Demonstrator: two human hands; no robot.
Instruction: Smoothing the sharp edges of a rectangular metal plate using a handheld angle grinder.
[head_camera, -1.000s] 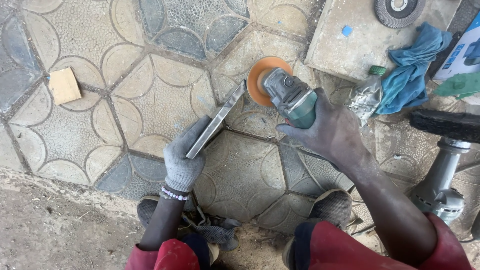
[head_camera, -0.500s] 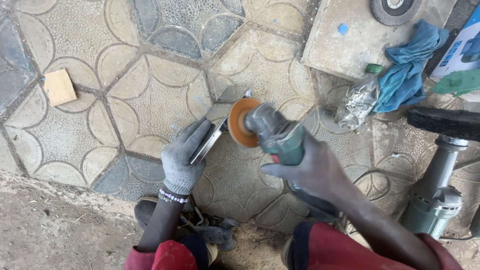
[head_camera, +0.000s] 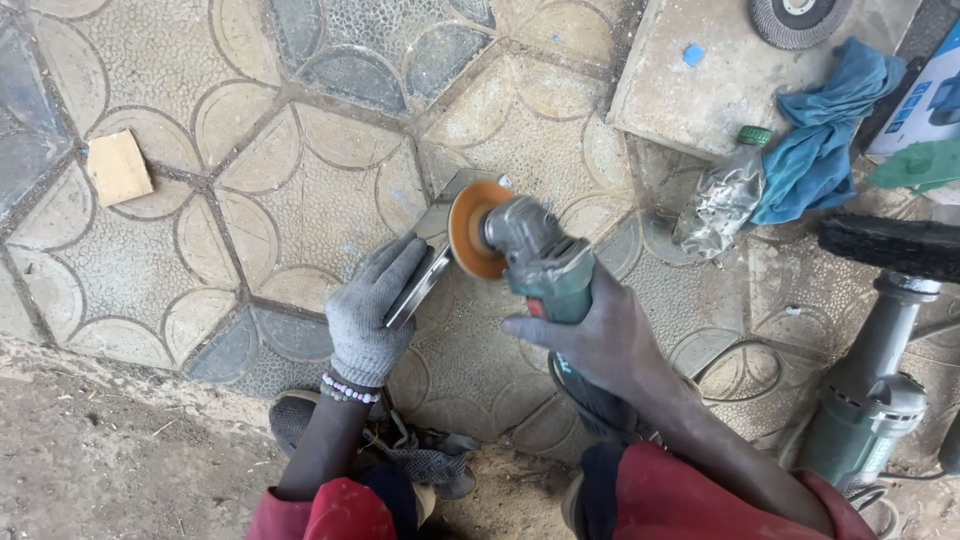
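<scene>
Pinning the flat metal piece (head_camera: 425, 262) against the patterned paving (head_camera: 300, 150), the gloved left hand (head_camera: 372, 312) sits just beside the orange disc (head_camera: 468, 228) of the grinder (head_camera: 545, 265) gripped by the bare right hand (head_camera: 598, 335), so a kick could nick fingers.

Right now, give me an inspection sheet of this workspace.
Surface: patterned paving tiles, dusty; bare earth at the near edge.
Job's things: flat metal piece; green angle grinder, orange disc against it.
Clutter: wooden block, crushed plastic bottle, blue rag, spare disc.
Grippers: gloved left hand holds the metal; bare right hand grips the grinder.
Cables: cord looping by the right arm.
Surroundings: second power tool at right.
</scene>
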